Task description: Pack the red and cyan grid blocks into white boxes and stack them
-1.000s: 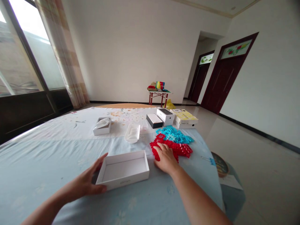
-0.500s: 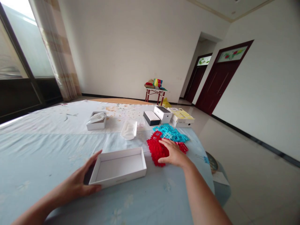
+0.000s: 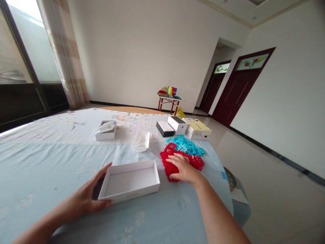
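- The left hand holds the left end of the big white box. The thumb is on the near side and the fingers reach to the far side, wide apart around that end.
- The big white box sits on the near part of the tabletop, with its open side up.
- The right hand is on the red pieces, with its fingers a bit spread. You cannot tell if they hold any.
- The red pieces lie in a heap near the tabletop's right edge, just beside the big white box.
- The blue pieces lie behind them, toward the far right.
- A black and white box, a tall white box and a yellow box stand behind those, by the right edge.
- A white plastic tray is nearer the middle.
- A small white box stands left of the tray.
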### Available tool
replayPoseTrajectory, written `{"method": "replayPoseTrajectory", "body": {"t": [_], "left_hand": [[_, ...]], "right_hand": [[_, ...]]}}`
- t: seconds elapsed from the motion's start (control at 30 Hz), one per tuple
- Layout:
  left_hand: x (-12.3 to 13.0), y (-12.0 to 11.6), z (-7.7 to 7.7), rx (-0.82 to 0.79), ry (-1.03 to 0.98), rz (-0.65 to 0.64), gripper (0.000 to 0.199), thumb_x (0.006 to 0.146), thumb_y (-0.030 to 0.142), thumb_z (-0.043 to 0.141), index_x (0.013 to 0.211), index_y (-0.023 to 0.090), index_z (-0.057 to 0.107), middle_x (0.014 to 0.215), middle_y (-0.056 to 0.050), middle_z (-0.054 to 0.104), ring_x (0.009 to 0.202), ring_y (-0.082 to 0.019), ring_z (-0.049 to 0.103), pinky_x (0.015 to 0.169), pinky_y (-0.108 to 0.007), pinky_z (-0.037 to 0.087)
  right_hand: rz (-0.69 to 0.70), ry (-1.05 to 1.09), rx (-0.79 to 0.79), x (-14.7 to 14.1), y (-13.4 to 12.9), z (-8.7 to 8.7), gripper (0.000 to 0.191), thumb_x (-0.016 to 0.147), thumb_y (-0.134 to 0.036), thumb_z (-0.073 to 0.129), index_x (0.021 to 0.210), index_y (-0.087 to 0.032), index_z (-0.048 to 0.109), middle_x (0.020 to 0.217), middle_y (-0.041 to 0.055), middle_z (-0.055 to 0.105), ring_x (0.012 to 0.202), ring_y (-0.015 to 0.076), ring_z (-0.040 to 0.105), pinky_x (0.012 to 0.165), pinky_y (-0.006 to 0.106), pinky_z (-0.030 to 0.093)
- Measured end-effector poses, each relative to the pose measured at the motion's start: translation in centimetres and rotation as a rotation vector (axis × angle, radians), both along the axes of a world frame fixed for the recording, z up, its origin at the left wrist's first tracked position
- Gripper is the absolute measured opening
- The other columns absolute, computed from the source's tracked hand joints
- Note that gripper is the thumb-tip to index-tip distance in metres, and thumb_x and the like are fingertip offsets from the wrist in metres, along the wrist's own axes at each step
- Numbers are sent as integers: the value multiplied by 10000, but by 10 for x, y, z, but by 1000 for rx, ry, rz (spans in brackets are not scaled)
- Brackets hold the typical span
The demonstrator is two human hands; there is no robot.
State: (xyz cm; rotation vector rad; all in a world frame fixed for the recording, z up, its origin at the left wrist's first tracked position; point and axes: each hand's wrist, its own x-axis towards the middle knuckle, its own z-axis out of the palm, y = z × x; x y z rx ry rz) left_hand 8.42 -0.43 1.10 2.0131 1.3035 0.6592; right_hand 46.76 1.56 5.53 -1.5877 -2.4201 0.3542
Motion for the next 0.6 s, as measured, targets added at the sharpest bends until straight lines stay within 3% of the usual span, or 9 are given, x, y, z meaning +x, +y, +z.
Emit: {"method": "replayPoseTrajectory", "body": {"t": [0.17, 0.43, 0.6], "left_hand": [[2, -2, 5, -34, 19, 3, 983, 655, 448, 658, 1407, 232, 62, 1448, -72, 262, 1297, -297, 274, 1054, -399, 282], [1, 0, 2, 0, -3, -8, 954, 666, 419, 659, 1407, 264, 78, 1430, -71, 303, 1273, -309, 321, 1047, -431, 286], [0, 0, 1, 17, 2, 9, 958, 652, 419, 668, 1407, 259, 100, 1429, -60, 307, 1271, -307, 323, 1036, -397, 313]], "right_hand": [[-18, -50, 13, 1, 3, -3, 771, 624, -433, 688, 1315, -282, 381, 1383, 17, 378, 1293, 268, 215, 1060, 436, 107], [-92, -126, 88, -2, 2, 3, 778, 527, -492, 740, 1226, -263, 487, 1147, 66, 499, 1102, 277, 386, 1021, 431, 160], [-104, -108, 121, -2, -3, 5, 529, 495, -451, 770, 968, -284, 601, 1038, 15, 545, 1104, 264, 388, 1030, 466, 76]]}}
